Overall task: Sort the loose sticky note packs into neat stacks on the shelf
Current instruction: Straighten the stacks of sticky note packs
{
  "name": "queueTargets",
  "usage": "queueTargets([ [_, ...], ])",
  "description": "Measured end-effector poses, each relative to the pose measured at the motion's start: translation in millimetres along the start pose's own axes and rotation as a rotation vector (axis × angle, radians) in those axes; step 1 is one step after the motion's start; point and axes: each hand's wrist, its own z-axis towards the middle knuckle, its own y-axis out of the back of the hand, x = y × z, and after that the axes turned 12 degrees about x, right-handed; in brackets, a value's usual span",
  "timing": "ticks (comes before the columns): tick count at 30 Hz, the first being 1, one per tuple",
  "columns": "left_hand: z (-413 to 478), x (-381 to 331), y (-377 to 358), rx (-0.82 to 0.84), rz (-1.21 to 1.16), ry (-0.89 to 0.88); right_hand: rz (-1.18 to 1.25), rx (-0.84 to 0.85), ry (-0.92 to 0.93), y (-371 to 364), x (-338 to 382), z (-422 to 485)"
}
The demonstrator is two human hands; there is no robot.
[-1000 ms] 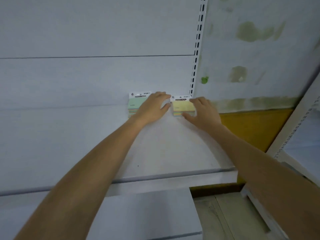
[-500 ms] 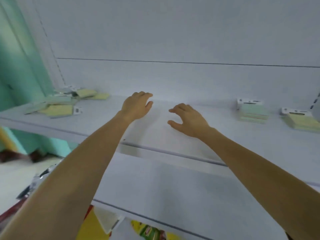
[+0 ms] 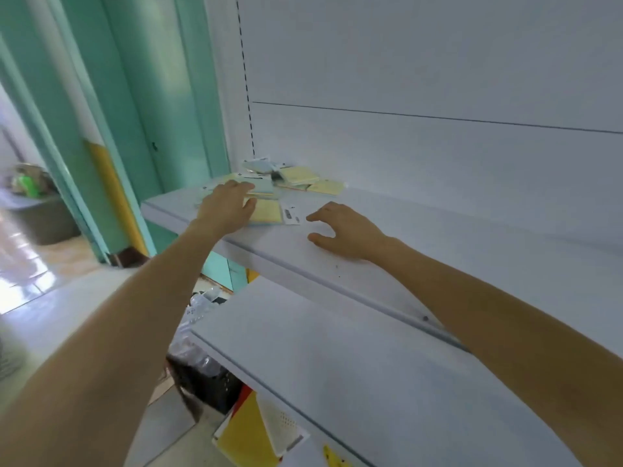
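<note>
Both hands have swung from the two finished stacks to the loose packs (image 3: pixel 269 188), left hand (image 3: pixel 226 207) spread flat on them, right hand (image 3: pixel 344 230) open and empty just beside, ready for another pick.

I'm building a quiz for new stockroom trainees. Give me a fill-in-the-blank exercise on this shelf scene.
1. The left hand rests on the loose pile of sticky note packs at the ____ end of the shelf.
2. The right hand is open, holding ____.
3. The pack nearest the shelf's front edge is ____ in colour.
4. The wall beside the shelving is painted ____.

Missing words: left; nothing; yellow; green
</note>
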Motion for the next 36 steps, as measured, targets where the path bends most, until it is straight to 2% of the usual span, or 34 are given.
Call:
queueTargets([
  [6, 35.8, 63.7, 1.2, 0.029, -0.033, 0.123, 0.002, -0.019, 0.127, -6.2, 19.6, 91.6],
  [9, 51.2, 85.4, -1.3, 0.060, -0.054, 0.108, -0.017, -0.031, 0.180, -10.0, 27.8, 121.6],
  [13, 73.0, 96.4, -3.0, 0.098, -0.072, 0.053, 0.006, 0.038, 0.200, -14.0, 19.3, 139.8],
  [17, 91.1, 94.7, -6.8, 0.138, -0.095, -0.023, 0.122, 0.067, 0.168, -10.9, 3.0, 134.2],
  [19, 96.4, 92.3, -10.1, 0.147, -0.113, -0.038, 0.215, 0.024, 0.116, -11.7, -2.9, 127.7],
  [22, 97.2, 90.2, -18.0, 0.075, -0.122, -0.057, 0.316, -0.073, -0.066, -13.1, -7.0, 124.0],
  [27, 87.5, 90.3, -20.6, -0.020, -0.095, -0.146, 0.043, -0.058, -0.231, -22.0, -11.6, 131.0],
  [30, 85.1, 91.3, -20.7, -0.017, -0.046, -0.238, 0.004, -0.040, -0.386, -22.7, -11.9, 131.3],
  [36, 85.3, 92.4, -22.9, 0.030, -0.001, -0.383, 0.107, -0.050, -0.308, -21.3, -11.0, 131.0],
])
